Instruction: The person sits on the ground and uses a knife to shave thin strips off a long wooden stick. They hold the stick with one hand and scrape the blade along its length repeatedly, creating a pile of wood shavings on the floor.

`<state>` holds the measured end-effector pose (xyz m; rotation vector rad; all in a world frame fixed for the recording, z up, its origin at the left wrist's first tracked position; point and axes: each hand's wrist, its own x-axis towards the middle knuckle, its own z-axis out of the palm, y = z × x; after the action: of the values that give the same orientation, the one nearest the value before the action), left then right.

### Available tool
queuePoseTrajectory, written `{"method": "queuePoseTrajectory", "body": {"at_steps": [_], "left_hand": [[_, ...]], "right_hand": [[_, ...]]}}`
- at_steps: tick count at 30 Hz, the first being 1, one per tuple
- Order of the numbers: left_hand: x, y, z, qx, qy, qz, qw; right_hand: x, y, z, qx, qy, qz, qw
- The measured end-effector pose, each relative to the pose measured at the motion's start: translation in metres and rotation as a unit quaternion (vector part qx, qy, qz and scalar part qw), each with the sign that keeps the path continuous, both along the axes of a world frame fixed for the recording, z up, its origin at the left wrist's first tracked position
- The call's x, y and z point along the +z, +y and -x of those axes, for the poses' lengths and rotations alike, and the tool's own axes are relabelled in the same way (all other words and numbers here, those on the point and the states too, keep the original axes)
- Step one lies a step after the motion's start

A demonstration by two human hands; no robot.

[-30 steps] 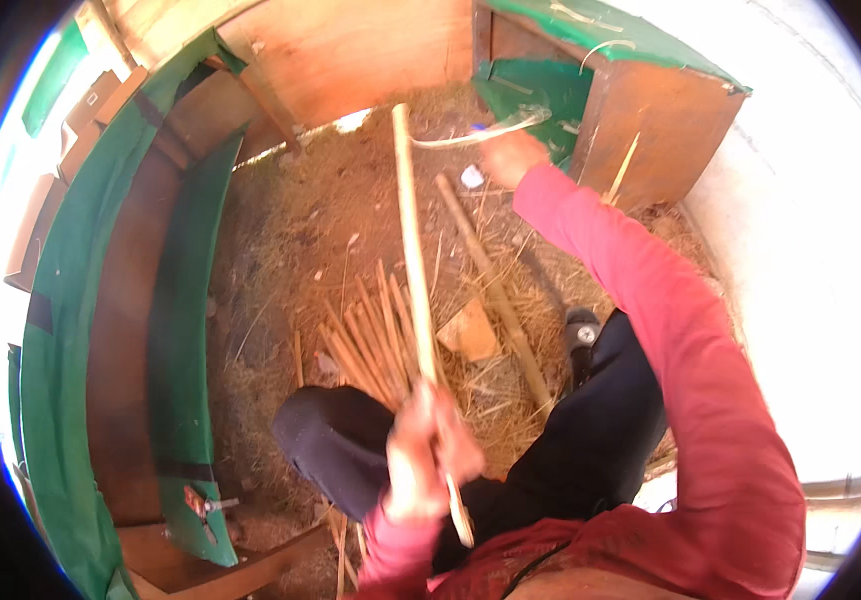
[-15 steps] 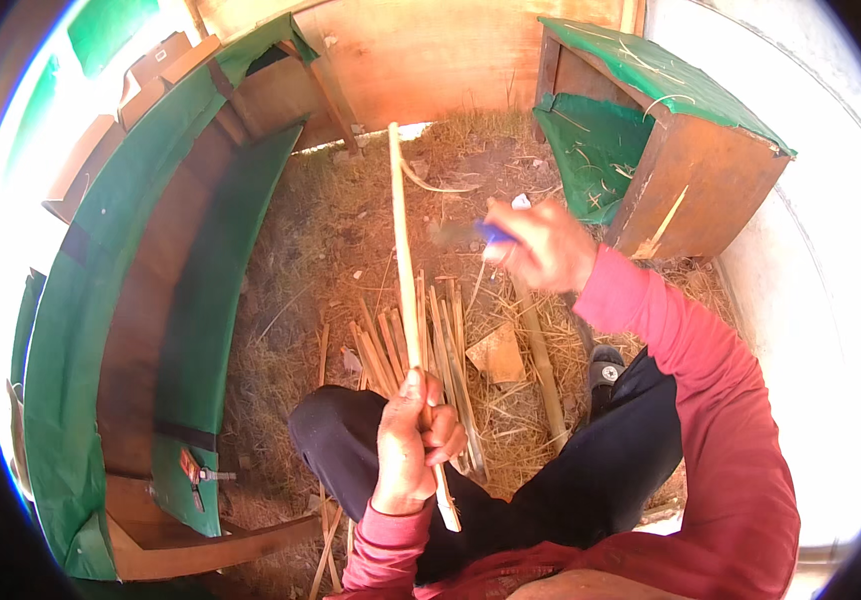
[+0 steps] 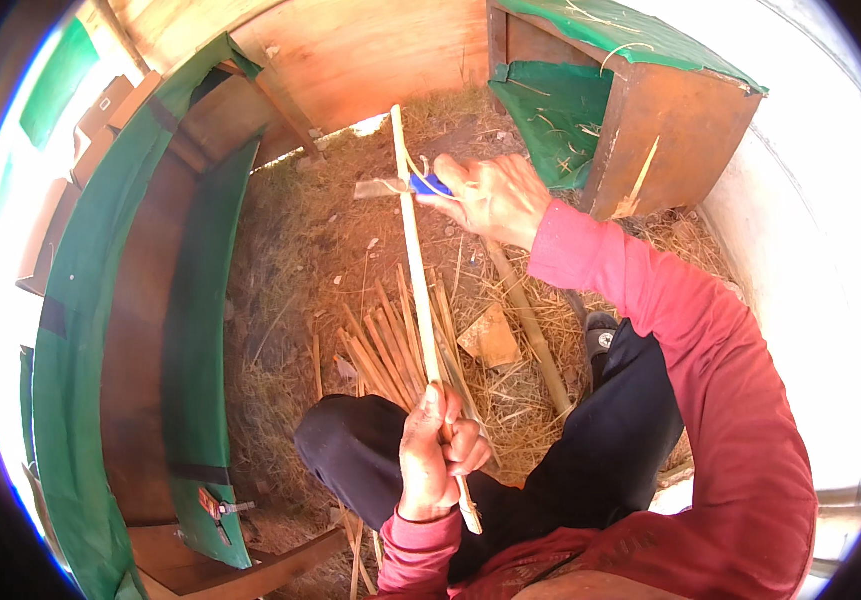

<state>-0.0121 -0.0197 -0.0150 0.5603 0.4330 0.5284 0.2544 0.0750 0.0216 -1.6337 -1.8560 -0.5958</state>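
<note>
My left hand [image 3: 434,450] is closed around the lower part of a long, pale bamboo strip [image 3: 412,245], which slants up and away from me. Near the strip's far end, my right hand [image 3: 490,195] grips a knife by its blue handle [image 3: 431,186]. The knife's flat blade [image 3: 378,189] lies across the strip and sticks out past it to the left. A thin curled shaving [image 3: 411,160] hangs at the strip by the knife. Below the strip, several split bamboo strips [image 3: 380,345] lie in a bundle on the ground.
Along the left stands a long bench covered in green cloth [image 3: 75,400], with a small tool [image 3: 218,508] on its lower shelf. A wooden cabinet [image 3: 675,140] with a green top stands at the far right. A bamboo pole [image 3: 530,325] and a wood block [image 3: 490,337] lie on straw.
My right hand has moved left with the knife, bringing its blade from beside the bamboo strip to across it. My left hand keeps its hold; the whole view has shifted slightly.
</note>
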Motion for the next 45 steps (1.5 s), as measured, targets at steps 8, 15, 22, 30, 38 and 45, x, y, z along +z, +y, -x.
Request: {"method": "queuePoseTrajectory", "body": {"at_steps": [8,15,22,30,38,45], "left_hand": [[-0.013,-0.073,0.022,-0.037,0.078,-0.093,0.992],[-0.012,-0.045,0.057,0.124,0.04,0.032,0.991],[0.041,0.021,0.003,0.024,0.023,-0.103,0.994],[0.016,0.028,-0.013,-0.065,-0.097,0.046,0.992],[0.014,0.025,-0.017,-0.013,0.004,0.027,1.0],[0.009,-0.008,-0.013,0.009,0.118,0.051,0.992]], "right_hand": [[-0.03,0.039,-0.114,-0.28,0.118,0.071,0.95],[-0.049,0.001,-0.133,-0.287,0.115,0.329,0.892],[0.021,-0.042,-0.032,-0.086,0.113,0.355,0.924],[0.023,-0.059,0.034,0.161,0.07,0.134,0.975],[-0.012,-0.04,0.02,0.103,-0.08,0.014,0.991],[-0.001,0.016,-0.08,-0.176,0.088,0.038,0.98]]}}
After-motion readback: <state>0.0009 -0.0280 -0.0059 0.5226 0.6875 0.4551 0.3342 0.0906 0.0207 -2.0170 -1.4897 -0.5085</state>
